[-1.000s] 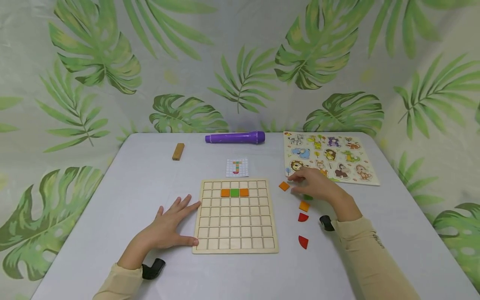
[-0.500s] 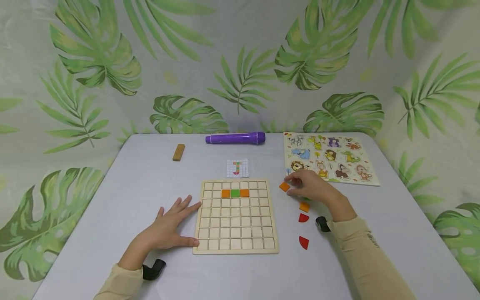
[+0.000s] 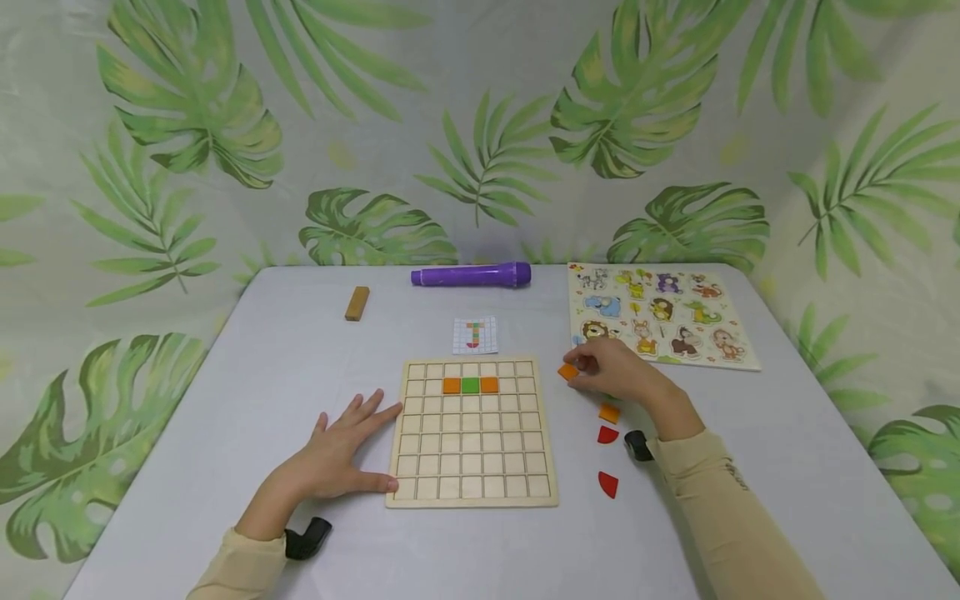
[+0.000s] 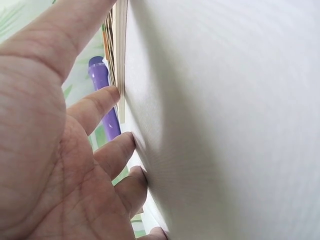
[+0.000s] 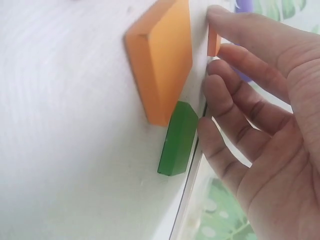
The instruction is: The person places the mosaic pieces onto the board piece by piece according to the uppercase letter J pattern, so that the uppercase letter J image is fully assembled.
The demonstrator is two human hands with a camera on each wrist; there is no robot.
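Orange tile (image 3: 567, 372), right of centre, pinched in right hand (image 3: 626, 372); left hand (image 3: 335, 457), lower left, fingers spread, touching board (image 3: 471, 442)

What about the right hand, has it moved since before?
Yes. In the head view, the right hand has moved a little left, toward the wooden grid board.

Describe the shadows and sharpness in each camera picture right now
Head view: soft light, the wooden board reads clearly; left wrist view: a broad, soft-edged shadow across the white table beside the left hand; right wrist view: the leafy backdrop beyond the right hand looks out of focus.
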